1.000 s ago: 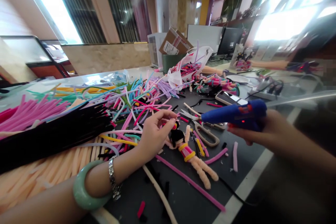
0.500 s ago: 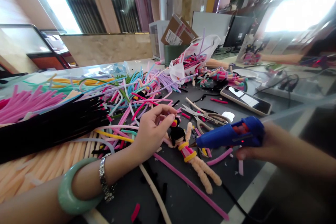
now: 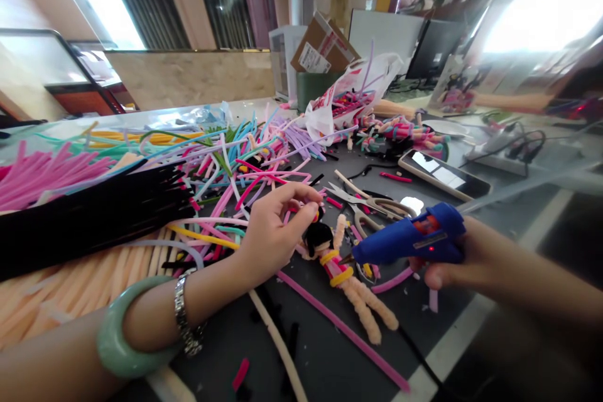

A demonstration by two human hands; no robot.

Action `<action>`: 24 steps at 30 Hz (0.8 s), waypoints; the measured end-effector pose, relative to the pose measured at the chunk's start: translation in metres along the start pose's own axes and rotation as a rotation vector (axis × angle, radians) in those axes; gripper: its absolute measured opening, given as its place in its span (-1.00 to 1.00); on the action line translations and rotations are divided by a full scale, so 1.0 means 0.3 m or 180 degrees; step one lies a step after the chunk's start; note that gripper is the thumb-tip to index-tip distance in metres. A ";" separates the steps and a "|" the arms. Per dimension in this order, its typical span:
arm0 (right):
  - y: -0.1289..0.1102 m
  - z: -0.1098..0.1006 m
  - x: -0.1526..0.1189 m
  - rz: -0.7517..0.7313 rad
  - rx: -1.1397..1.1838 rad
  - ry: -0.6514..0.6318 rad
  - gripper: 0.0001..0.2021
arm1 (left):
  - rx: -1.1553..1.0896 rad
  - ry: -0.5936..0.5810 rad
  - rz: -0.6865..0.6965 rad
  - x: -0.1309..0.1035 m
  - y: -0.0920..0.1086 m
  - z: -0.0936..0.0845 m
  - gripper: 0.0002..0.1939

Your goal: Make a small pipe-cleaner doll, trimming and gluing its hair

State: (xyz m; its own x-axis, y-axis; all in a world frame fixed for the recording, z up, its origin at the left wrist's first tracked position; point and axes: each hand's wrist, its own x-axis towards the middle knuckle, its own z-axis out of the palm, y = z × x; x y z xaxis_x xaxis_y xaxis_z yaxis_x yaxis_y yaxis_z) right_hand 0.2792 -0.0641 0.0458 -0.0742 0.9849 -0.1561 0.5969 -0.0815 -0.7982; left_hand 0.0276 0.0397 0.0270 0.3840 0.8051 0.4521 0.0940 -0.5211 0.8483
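Note:
A small doll of fuzzy stems (image 3: pixel 335 267), with black hair, a pink and yellow top and peach limbs, lies on the dark table. My left hand (image 3: pixel 281 226) is at its head, thumb and index finger pinched at the black topknot with its pink and yellow trim. In my right hand (image 3: pixel 447 264) is a blue glue gun (image 3: pixel 407 239) with a small red light. Its nozzle tip is beside the doll's chest, close to the raised peach arm; whether they touch is unclear.
Scissors (image 3: pixel 372 204) and a phone (image 3: pixel 443 174) lie beyond the doll. Bundles of black (image 3: pixel 94 217), peach (image 3: pixel 94 289) and pink stems (image 3: pixel 51 176) fill the left. A plastic bag (image 3: pixel 348 97) stands behind. Another person's arm (image 3: pixel 513 102) is at the back right.
The glue gun has moved slightly left and tilted, its nozzle still by the doll's chest. My left hand stays at the doll's head. The view has shifted a little.

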 end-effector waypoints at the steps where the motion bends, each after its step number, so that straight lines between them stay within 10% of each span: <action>1: 0.002 0.000 0.001 -0.0005 -0.0022 -0.0006 -0.58 | 0.0009 -0.0009 0.0005 0.000 -0.001 0.000 -0.91; 24: 0.046 0.002 0.026 -0.0017 0.0018 -0.0145 -0.70 | 0.0058 -0.0123 0.0160 0.004 -0.006 0.000 -0.91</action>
State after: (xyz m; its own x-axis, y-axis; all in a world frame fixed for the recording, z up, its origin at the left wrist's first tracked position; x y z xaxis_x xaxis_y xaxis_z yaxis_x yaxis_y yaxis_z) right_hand 0.2865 -0.0575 0.0332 -0.1138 0.9774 -0.1782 0.5919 -0.0774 -0.8023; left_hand 0.0280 0.0414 0.0259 0.4237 0.7664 0.4828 0.0901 -0.5661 0.8194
